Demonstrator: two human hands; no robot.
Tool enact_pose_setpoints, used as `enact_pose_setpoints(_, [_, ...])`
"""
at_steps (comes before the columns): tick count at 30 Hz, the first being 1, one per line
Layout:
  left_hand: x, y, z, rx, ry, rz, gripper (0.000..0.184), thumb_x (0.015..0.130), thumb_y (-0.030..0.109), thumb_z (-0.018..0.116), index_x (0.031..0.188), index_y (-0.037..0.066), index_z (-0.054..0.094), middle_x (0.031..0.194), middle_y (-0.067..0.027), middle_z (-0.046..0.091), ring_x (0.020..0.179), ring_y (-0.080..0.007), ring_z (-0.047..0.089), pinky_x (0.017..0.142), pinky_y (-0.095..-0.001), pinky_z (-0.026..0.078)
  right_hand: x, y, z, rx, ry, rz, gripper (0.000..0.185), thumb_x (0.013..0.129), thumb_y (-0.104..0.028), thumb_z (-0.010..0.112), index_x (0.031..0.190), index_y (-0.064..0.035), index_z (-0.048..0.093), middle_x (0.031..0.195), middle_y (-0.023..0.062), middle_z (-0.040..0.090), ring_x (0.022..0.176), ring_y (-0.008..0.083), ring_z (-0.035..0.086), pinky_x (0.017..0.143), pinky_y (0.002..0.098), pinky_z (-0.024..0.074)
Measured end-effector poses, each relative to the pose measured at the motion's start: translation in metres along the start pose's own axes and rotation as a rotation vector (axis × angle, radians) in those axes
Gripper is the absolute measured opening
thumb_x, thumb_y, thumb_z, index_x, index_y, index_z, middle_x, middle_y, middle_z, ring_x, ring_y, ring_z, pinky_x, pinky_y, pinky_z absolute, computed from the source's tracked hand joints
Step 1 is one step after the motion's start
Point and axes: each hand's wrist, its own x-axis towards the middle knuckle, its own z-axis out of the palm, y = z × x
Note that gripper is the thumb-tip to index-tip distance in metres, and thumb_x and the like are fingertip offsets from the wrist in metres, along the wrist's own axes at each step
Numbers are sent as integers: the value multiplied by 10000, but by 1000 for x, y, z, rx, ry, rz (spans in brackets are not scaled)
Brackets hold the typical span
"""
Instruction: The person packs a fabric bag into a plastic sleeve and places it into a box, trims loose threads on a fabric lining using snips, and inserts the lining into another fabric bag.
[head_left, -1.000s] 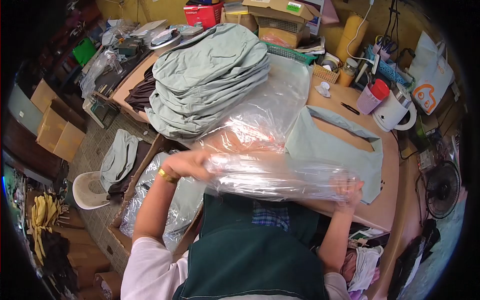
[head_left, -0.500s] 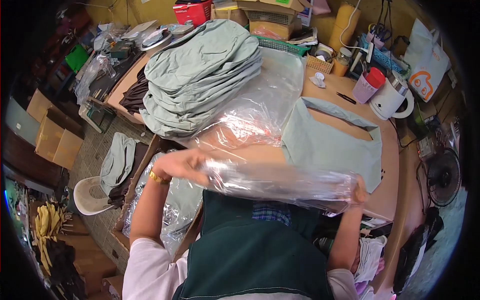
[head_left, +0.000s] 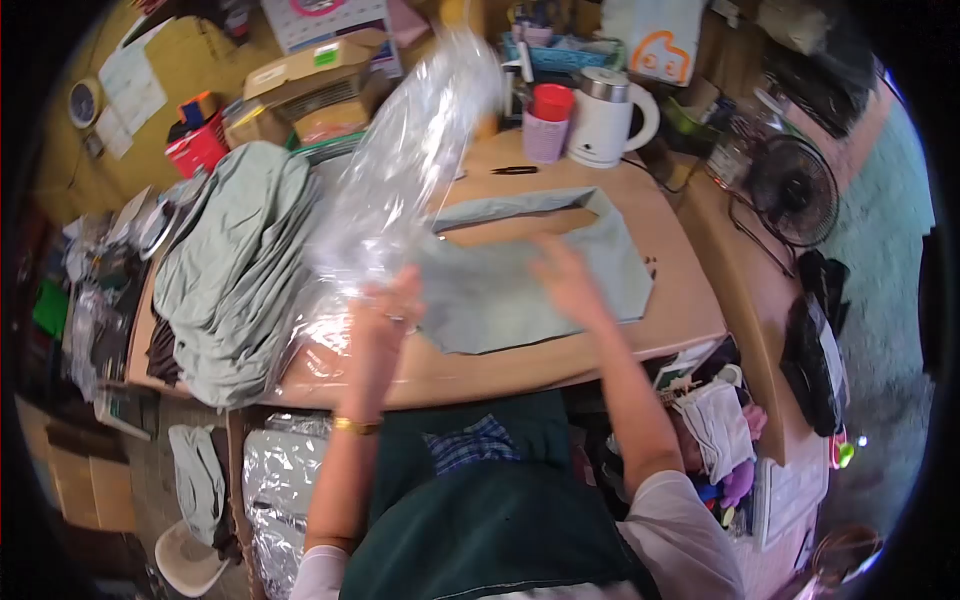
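A clear plastic bag (head_left: 410,140) rises tall and blurred from the table. My left hand (head_left: 390,300) is closed at its lower right side, apparently gripping the film; motion smears the fingertips. Flat on the table lies a pale grey-green cloth piece (head_left: 530,300), shaped like a tote bag with a long slot near its top edge. Over its middle, my right hand (head_left: 562,278) is blurred, with fingers stretched out and nothing visible in them. Whether it touches the cloth I cannot tell.
A pile of the same cloth (head_left: 235,270) stands left on the table (head_left: 480,375). Behind are black snips (head_left: 514,170), a lilac cup (head_left: 543,138) and a white kettle (head_left: 598,130). A carton of plastic-wrapped goods (head_left: 285,500) sits below left. A fan (head_left: 793,190) stands right.
The plastic bag went from stretched sideways between both hands to upright at my left hand. My right hand let go and moved over the cloth piece. The view turned right.
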Motion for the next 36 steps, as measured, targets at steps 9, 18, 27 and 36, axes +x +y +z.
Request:
enact_pose_setpoints(9, [29,-95,-9,1776,-231,355,427,941,291,540,1107,-90,439,947,-299,617,959,-443,576,1096,-564,245,-51,55,-51,-853,-137,149,651,926,-615,401,1464,-250,376,1564,83,263,1449,337,187,1054,752,33])
enact_pose_setpoints(18, [26,-130,53,1884,-153,388,545,910,427,573,1080,-76,452,1064,-331,576,1233,-523,419,1094,-641,165,-124,-9,-37,-641,-119,130,700,846,-409,635,1454,-174,378,1552,150,253,1438,362,202,1069,715,113])
enact_pose_setpoints(27, [10,-111,32,1899,-128,268,770,822,606,604,1156,-74,464,1258,-330,485,1332,-604,214,1022,-768,16,-131,49,-80,-661,129,-352,381,653,55,602,997,-90,682,1268,105,574,1262,321,468,1068,544,306])
enact_pose_setpoints(36, [-2,-103,75,1435,-568,-29,695,816,366,646,1292,-79,404,1252,-285,519,1347,-411,355,1112,-545,232,26,-63,-57,-680,-474,-622,85,709,-44,656,791,-29,641,919,101,549,990,284,543,931,425,398])
